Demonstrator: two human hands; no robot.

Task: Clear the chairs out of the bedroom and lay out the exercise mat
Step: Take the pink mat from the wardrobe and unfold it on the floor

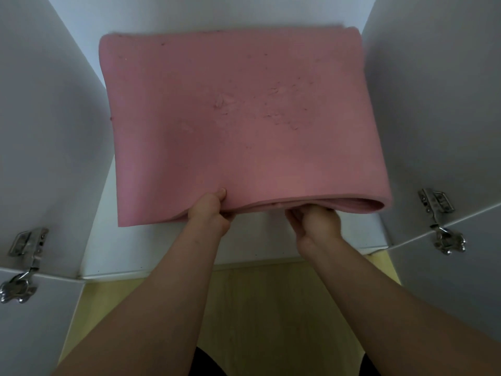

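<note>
The folded pink foam mat (244, 118) lies straight beyond the left grip (208, 210) and right grip (314, 223), both clamped on its near edge.

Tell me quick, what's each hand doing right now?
Left hand: pinches the front edge of the pink mat, thumb on top.
Right hand: grips the same edge from below, fingers tucked under the fold.

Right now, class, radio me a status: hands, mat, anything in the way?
Left hand pinches near edge of pink mat, right hand grips under the fold. Mat folded, inside white cabinet. Open left door, right door flank the arms.
</note>
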